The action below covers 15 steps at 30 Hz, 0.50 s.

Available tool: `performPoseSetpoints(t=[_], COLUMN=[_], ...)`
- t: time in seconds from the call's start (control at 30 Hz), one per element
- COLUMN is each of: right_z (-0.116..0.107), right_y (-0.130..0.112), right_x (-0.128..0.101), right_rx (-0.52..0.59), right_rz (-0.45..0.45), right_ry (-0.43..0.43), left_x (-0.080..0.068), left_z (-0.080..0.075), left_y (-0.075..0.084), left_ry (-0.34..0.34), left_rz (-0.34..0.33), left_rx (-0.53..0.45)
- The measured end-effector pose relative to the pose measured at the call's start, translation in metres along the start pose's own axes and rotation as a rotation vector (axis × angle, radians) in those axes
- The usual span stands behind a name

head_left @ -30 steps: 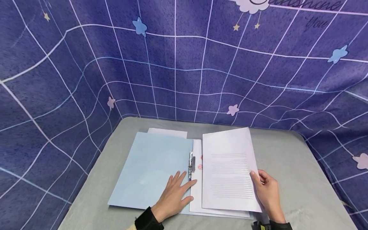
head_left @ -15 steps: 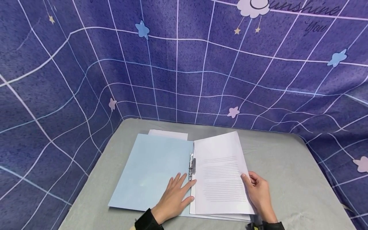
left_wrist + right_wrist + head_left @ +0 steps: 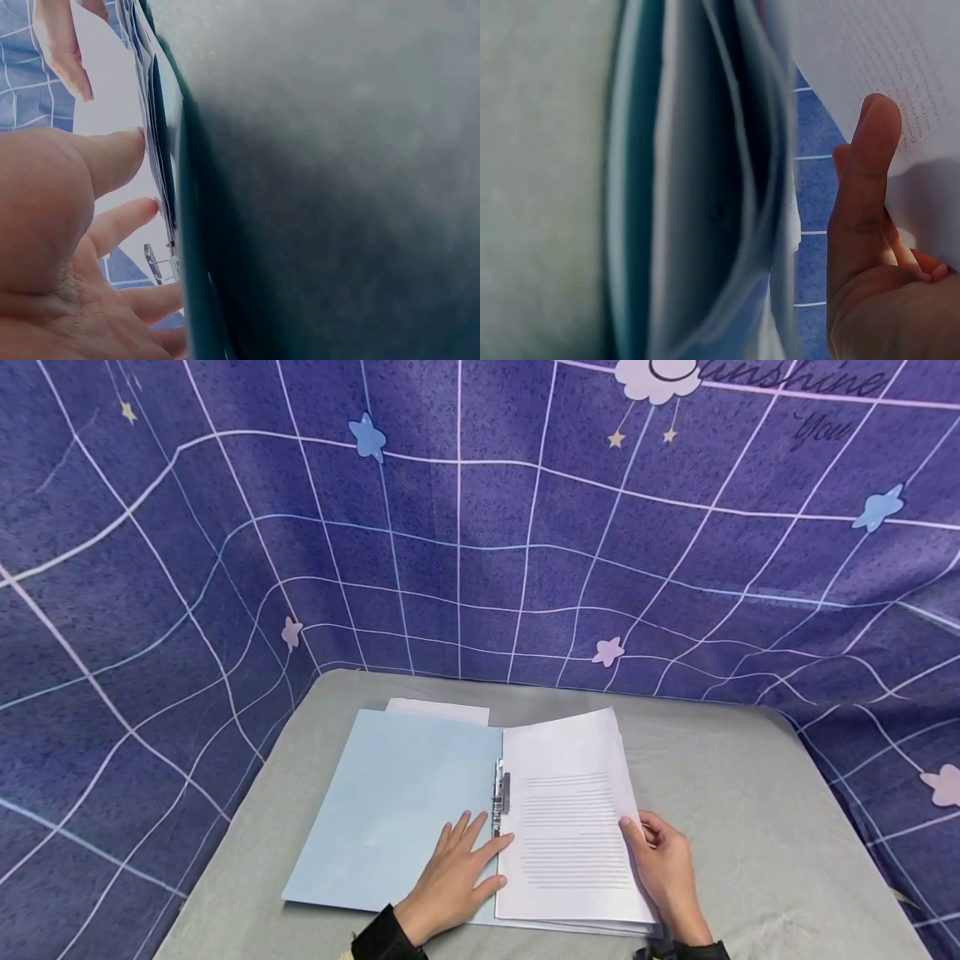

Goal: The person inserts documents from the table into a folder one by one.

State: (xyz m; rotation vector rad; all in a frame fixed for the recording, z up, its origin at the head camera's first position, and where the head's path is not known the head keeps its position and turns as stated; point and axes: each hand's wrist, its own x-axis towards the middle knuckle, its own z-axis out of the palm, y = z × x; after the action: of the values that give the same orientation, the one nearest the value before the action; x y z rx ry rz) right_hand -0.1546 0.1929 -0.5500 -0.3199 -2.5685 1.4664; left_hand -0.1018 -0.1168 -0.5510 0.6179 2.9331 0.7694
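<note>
A light blue folder [image 3: 405, 793] lies open on the table, with a metal clip [image 3: 498, 797] along its spine. On its right side a printed sheet of paper [image 3: 570, 852] tops a stack of paper, its left edge beside the clip. My right hand [image 3: 663, 860] pinches the sheet's right edge between thumb and fingers; that edge is raised. In the right wrist view, the thumb lies against the sheet's printed face. My left hand [image 3: 453, 881] rests with spread fingers on the folder near the spine, index fingertip and thumb at the sheet's left edge.
A white sheet [image 3: 442, 710] sticks out beyond the folder's far left edge. Grey cloth covers the table [image 3: 750, 827], and a blue star-patterned curtain [image 3: 487, 552] stands behind it and along the sides.
My right hand has moved left with the printed sheet, bringing it from right of the clip onto the stack beside it. A red mark near the clip is now covered. My left hand has stayed put.
</note>
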Motion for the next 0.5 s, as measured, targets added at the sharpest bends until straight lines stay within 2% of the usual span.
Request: performPoseSetpoints(t=[0.23, 0.4, 0.5], right_z=[0.0013, -0.0018, -0.0045], right_y=[-0.0014, -0.0028, -0.0036], right_x=[-0.0013, -0.0011, -0.0001], right_rx=[0.002, -0.004, -0.054], right_rz=[0.002, -0.036, -0.08], right_ry=[0.003, -0.006, -0.001], left_x=[-0.0003, -0.0001, 0.0004], left_z=[0.0025, 0.0024, 0.0015], left_y=[-0.0015, -0.0016, -0.0008], left_ry=[0.009, 0.004, -0.01], left_rz=[0.011, 0.007, -0.001], left_rx=[0.022, 0.026, 0.022])
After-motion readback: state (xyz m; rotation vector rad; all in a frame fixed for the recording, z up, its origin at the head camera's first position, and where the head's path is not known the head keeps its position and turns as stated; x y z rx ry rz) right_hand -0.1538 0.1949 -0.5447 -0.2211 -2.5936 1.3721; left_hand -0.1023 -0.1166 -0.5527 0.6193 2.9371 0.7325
